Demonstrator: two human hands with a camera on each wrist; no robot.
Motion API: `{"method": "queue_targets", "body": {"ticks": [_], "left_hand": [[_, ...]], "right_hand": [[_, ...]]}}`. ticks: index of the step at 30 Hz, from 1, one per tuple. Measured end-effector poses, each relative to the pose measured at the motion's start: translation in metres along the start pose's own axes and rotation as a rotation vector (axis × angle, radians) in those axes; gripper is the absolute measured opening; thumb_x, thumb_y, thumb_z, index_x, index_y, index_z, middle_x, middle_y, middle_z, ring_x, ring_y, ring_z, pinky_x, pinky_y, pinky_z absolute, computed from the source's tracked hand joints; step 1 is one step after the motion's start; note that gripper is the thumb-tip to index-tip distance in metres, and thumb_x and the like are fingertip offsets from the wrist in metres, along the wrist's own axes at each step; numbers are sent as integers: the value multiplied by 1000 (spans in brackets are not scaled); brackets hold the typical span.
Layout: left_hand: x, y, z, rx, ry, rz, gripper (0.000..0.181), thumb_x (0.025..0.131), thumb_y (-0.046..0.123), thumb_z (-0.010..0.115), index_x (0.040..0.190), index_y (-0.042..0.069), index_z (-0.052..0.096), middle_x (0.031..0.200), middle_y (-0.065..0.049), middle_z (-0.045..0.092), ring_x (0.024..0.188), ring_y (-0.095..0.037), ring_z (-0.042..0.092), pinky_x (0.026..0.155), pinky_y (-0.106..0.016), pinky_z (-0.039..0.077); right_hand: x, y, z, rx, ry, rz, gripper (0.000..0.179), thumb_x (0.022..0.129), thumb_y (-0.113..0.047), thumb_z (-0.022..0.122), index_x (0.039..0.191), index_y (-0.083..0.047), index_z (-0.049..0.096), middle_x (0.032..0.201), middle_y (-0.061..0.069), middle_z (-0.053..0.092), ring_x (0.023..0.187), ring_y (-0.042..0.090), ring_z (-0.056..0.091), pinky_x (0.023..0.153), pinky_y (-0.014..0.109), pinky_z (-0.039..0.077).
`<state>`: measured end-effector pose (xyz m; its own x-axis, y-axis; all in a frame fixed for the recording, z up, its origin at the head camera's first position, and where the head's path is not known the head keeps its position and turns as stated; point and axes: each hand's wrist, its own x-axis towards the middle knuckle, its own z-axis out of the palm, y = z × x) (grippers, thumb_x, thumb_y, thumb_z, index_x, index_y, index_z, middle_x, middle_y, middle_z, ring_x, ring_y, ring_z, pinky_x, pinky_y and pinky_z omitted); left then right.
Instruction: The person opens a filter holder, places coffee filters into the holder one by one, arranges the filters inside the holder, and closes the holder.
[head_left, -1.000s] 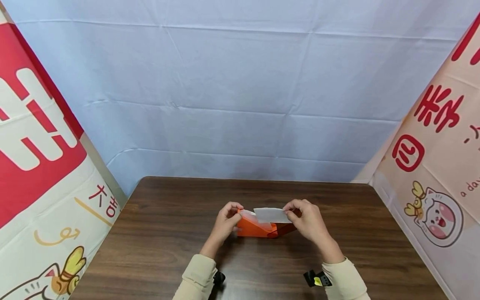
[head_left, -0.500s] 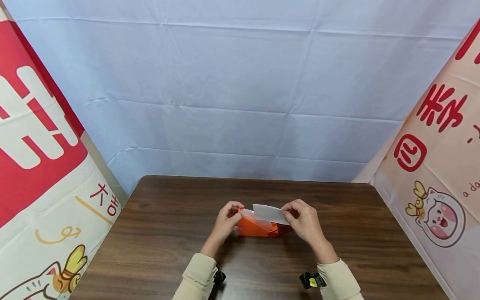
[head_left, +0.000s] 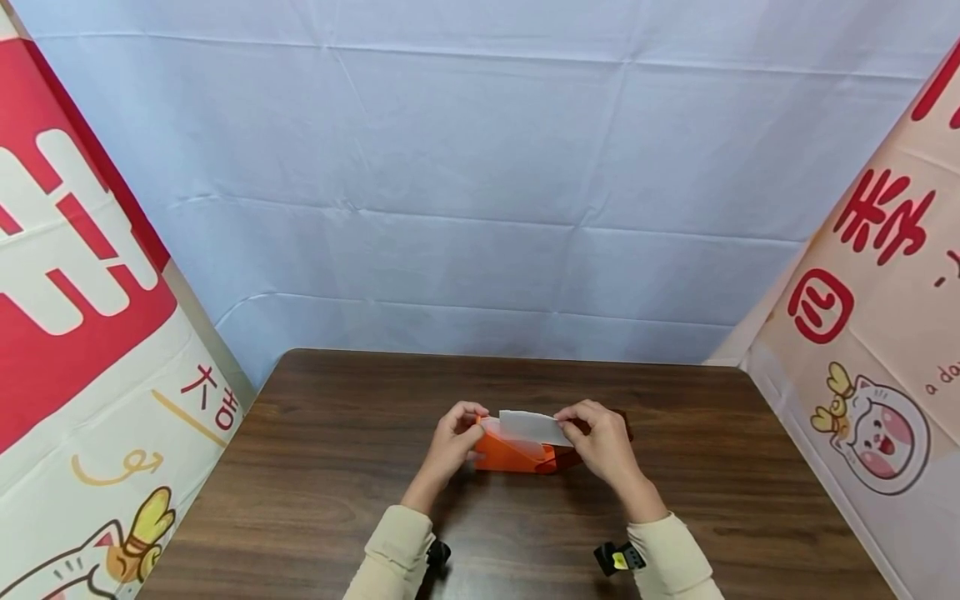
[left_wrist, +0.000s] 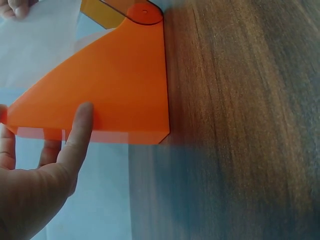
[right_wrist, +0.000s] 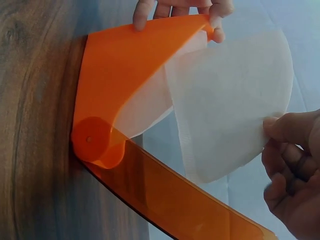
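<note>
An orange coffee filter holder [head_left: 510, 454] stands on the table, its tinted see-through lid [right_wrist: 175, 192] swung down to the right. White filter papers [right_wrist: 147, 110] show inside it. My left hand [head_left: 453, 437] grips the holder's back end, with fingers along the side in the left wrist view. Between thumb and fingers, my right hand [head_left: 603, 442] pinches one white coffee filter paper [right_wrist: 232, 95] by its curved edge. That paper hangs at the holder's open side, and its left part overlaps the opening in the head view.
The dark wooden table [head_left: 337, 483] has its far edge against a pale blue cloth backdrop [head_left: 450, 192]. Printed banners [head_left: 847, 400] flank it on both sides. Wrist cameras [head_left: 618, 558] sit below the hands.
My right hand has shifted a little to the left, carrying the filter paper farther over the holder's opening. The left hand and the holder stay nearly where they were.
</note>
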<state>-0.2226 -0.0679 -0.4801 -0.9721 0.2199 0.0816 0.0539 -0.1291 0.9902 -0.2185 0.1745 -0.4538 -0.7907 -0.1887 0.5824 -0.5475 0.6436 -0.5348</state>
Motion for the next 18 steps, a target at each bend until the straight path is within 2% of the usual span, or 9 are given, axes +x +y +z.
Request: {"method": "queue_targets", "body": {"ticks": [9, 18], "left_hand": [[0, -4, -1, -4, -6, 5, 28, 88, -3, 51, 116, -6, 51, 106, -22, 54, 90, -31, 55, 69, -63, 46], [1, -5, 0, -16, 7, 7, 24, 88, -4, 52, 111, 1, 56, 107, -22, 54, 88, -28, 55, 68, -64, 46]], "right_hand": [[-3, 6, 9, 8, -23, 52, 18, 75, 4, 74, 81, -12, 71, 81, -2, 64, 67, 11, 58, 54, 26, 48], [-6, 7, 18, -23, -6, 82, 15, 74, 4, 75, 80, -8, 69, 81, 3, 66, 68, 15, 60, 54, 29, 50]]}}
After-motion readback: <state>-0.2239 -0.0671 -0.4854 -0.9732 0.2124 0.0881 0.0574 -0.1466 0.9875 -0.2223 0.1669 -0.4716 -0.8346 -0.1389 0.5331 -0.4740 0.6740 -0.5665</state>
